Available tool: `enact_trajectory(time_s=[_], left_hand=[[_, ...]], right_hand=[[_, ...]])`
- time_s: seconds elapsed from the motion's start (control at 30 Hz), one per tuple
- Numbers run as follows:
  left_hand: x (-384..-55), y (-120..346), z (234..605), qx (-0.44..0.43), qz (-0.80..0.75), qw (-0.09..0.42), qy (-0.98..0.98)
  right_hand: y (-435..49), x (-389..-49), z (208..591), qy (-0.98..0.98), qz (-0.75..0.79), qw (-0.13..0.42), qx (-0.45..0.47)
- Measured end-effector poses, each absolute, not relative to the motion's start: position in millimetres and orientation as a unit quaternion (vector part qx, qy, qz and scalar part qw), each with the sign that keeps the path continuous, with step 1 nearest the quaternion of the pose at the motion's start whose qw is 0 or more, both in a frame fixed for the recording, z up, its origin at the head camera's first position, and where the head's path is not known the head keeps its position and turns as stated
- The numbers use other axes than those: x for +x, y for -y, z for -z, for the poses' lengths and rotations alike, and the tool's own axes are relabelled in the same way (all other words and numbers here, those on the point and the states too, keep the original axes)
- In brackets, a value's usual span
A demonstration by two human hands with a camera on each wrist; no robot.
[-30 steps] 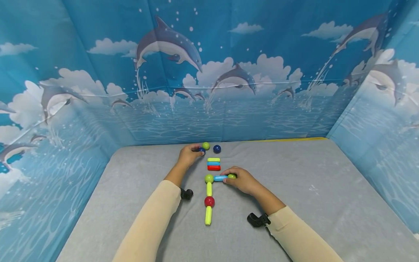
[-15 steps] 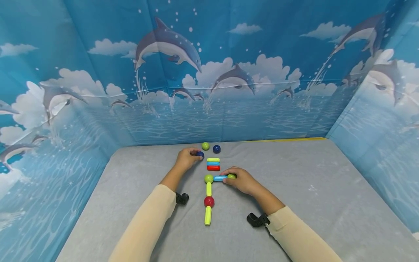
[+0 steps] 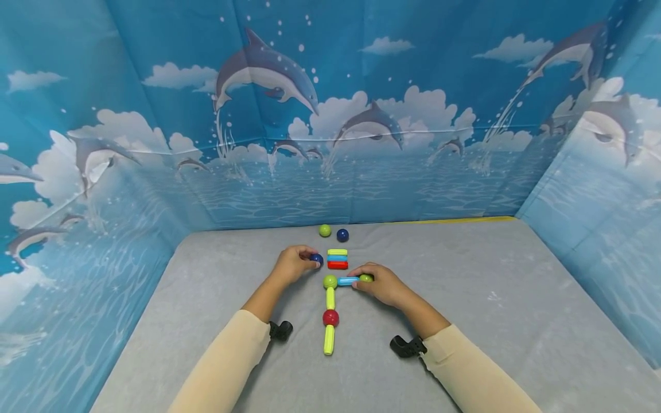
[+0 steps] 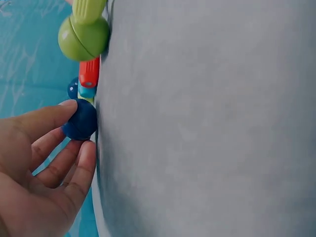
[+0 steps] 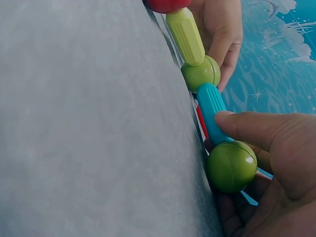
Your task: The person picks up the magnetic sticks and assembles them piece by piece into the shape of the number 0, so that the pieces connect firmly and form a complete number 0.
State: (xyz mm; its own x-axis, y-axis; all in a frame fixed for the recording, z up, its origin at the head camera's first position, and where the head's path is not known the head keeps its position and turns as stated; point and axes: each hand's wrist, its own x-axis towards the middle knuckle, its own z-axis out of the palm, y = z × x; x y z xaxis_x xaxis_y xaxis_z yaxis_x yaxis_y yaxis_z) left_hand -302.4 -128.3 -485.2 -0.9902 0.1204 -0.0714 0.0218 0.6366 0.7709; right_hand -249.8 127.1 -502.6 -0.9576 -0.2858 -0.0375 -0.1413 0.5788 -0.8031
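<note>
My left hand [image 3: 294, 265] pinches a dark blue ball [image 4: 82, 121] between thumb and fingers, left of three short rods. My right hand [image 3: 381, 283] grips a blue rod [image 5: 212, 108], thumb on its side and fingers round behind. A green ball [image 5: 231, 167] sits at that rod's right end, by my palm. At its left end is another green ball [image 3: 330, 281], the corner of a joined chain. From there a yellow-green rod [image 3: 330, 298] runs toward me to a red ball [image 3: 330, 318], followed by a second yellow-green rod [image 3: 329, 340].
Behind the chain lie a loose yellow-green rod [image 3: 338, 252], a light blue rod [image 3: 338, 258] and a red rod [image 3: 338, 265], side by side. Farther back are a green ball [image 3: 325, 230] and a dark blue ball [image 3: 342, 235]. A dolphin-print curtain [image 3: 289, 189] borders the grey table [image 3: 465, 287].
My left hand has drawn the dark blue ball toward me, from beside the far green ball to beside the three rods. My right hand has stayed in place.
</note>
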Motion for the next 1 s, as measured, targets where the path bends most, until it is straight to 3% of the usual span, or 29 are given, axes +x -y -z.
enact_trajectory(time_s=[1.0], left_hand=[[-214, 153, 484, 0.115, -0.410, 0.121, -0.897]], right_hand=[[-126, -248, 503, -0.884, 0.443, 0.086, -0.119]])
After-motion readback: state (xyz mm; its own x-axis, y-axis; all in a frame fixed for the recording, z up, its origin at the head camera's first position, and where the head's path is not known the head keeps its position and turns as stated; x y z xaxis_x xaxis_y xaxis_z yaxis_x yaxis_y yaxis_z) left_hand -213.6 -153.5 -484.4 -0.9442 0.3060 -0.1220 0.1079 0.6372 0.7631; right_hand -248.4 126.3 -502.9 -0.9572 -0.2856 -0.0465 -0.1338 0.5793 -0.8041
